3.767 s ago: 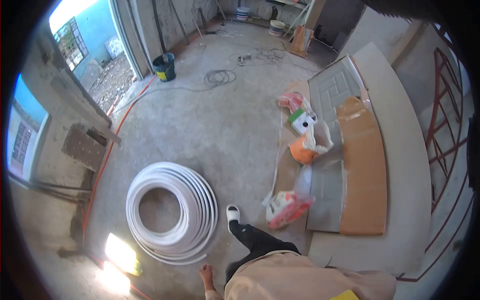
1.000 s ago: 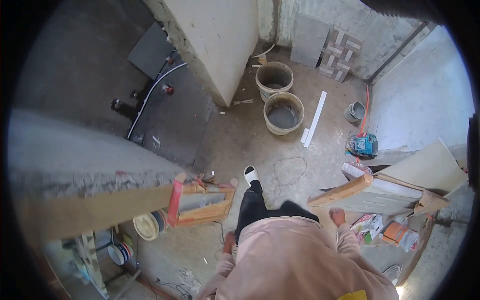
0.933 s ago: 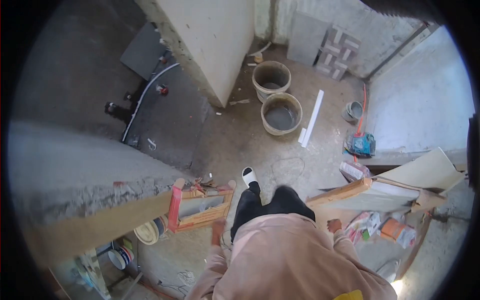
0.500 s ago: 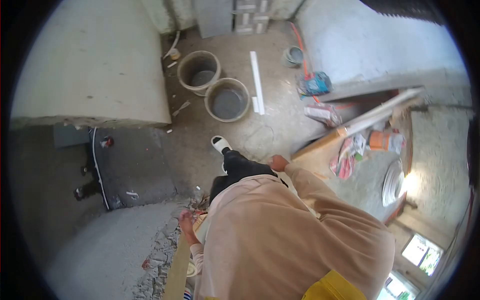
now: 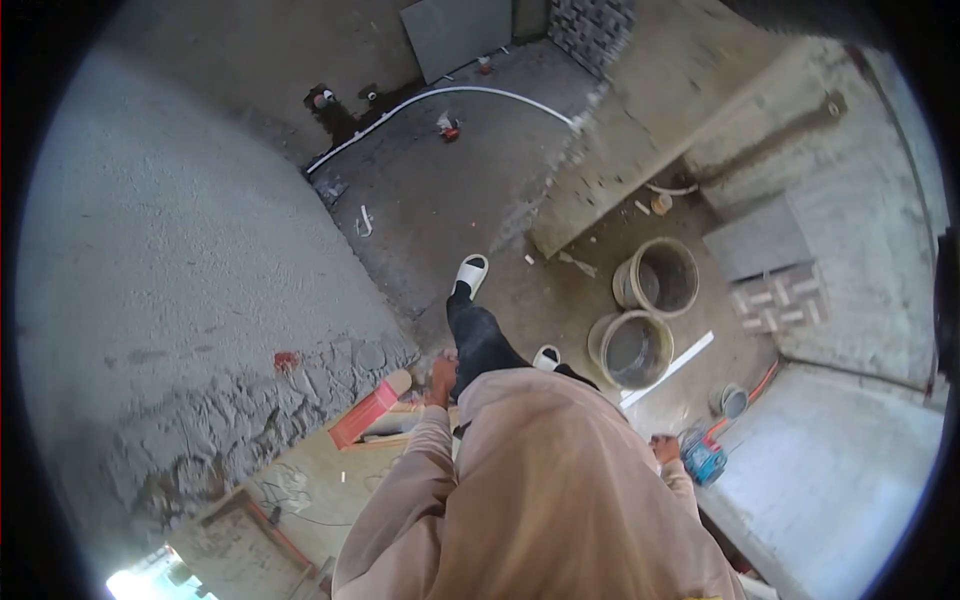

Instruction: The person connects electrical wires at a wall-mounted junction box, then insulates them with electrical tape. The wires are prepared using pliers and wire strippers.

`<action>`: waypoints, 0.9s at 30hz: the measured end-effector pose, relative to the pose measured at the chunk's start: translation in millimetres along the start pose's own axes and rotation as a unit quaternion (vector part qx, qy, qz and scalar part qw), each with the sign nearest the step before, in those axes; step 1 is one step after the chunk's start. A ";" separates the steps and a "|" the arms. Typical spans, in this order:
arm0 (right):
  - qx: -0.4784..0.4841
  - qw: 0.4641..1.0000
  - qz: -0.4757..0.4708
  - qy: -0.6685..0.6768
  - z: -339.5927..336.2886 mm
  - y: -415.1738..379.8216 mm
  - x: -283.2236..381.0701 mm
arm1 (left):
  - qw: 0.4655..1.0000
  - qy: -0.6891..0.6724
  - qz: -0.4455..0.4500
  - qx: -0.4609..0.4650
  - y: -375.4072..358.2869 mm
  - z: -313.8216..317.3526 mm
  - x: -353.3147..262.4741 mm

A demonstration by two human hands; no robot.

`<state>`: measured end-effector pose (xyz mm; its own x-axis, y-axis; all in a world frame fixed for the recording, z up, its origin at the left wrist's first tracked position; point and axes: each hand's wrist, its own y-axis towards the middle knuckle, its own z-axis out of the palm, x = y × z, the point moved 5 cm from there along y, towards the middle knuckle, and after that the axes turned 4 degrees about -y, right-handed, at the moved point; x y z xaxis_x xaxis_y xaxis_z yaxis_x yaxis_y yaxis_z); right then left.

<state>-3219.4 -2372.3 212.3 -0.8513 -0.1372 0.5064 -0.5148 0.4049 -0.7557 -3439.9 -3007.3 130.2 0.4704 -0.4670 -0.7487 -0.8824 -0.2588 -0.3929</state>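
My left hand (image 5: 441,378) hangs at my side beside my dark trouser leg, its fingers loosely curled with nothing showing in them. Left of it is a long flat piece (image 5: 368,412), red with a tan end, by the rough wall edge. On my other side, my right hand (image 5: 664,449) is low by the hip, fingers curled in and nothing seen in its grip. Just beyond it in this view sits a teal power tool (image 5: 703,458) on the floor. My front foot wears a white slipper (image 5: 472,274).
Two round tubs (image 5: 610,345) stand close together at right, with a white strip (image 5: 690,358) alongside. A small bucket (image 5: 733,401) is near the right wall. Ahead, a white pipe (image 5: 450,89) curves over the dark floor. A half wall (image 5: 600,205) juts in from the right.
My view has swung left, so the tubs and teal tool now appear farther right and lower. The floor with the white pipe is now ahead. My feet have stepped.
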 end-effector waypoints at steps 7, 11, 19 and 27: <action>0.011 0.994 0.080 -0.070 75.4 7.1 135.9 | 0.983 0.098 0.034 0.152 85.7 -10.7 42.3; 0.035 0.995 0.003 -0.095 157.1 -11.0 280.3 | 0.983 0.020 -0.061 0.172 178.5 -53.7 62.2; 0.018 0.997 -0.008 -0.077 238.1 -35.6 383.1 | 0.996 0.000 0.062 0.056 391.3 -168.7 -43.3; -0.052 0.997 0.051 -0.013 266.0 -69.7 347.5 | 0.984 -0.035 0.067 0.162 418.1 -98.1 -77.0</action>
<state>-3506.3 -2688.6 330.5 -0.9020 -0.1139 0.4164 -0.4128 0.5096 -0.7549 -3844.1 -3162.5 76.0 0.3582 -0.4158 -0.8359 -0.8988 0.0888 -0.4294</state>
